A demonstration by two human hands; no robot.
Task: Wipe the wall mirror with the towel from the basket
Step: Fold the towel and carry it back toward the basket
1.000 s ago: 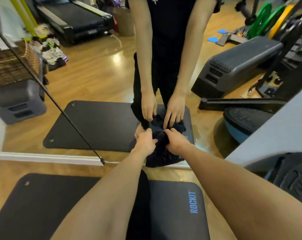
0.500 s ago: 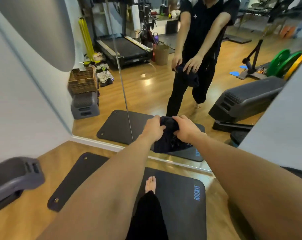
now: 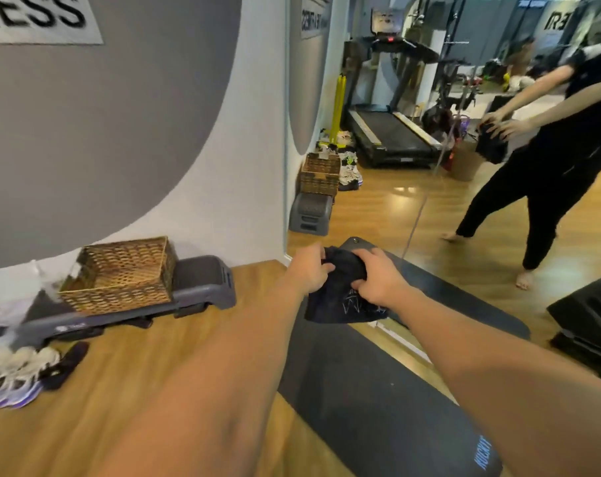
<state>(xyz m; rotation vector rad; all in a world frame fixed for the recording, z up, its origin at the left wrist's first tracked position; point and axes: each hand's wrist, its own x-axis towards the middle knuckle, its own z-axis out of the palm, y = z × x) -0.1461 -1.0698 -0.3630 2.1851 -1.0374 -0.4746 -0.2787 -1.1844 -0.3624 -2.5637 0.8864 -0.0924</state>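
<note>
Left hand (image 3: 311, 270) and right hand (image 3: 378, 278), frame ctr: fingers curled round bunched dark towel (image 3: 342, 297), held in air between both. Vs. 0.5 s ago: view swung left, basket (image 3: 120, 273) now at ctr-left on grey step (image 3: 202, 280); towel no longer facing glass. Probably wiping done, towel return next. Mirror (image 3: 447, 160) fills upper right, edge just beyond hands. Open wood floor (image 3: 137, 390) between hands and basket; shoes (image 3: 10, 380) lower left, mat (image 3: 378, 407) below.

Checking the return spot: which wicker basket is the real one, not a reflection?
The wicker basket on the grey step platform by the painted wall, left of the mirror edge.
</note>
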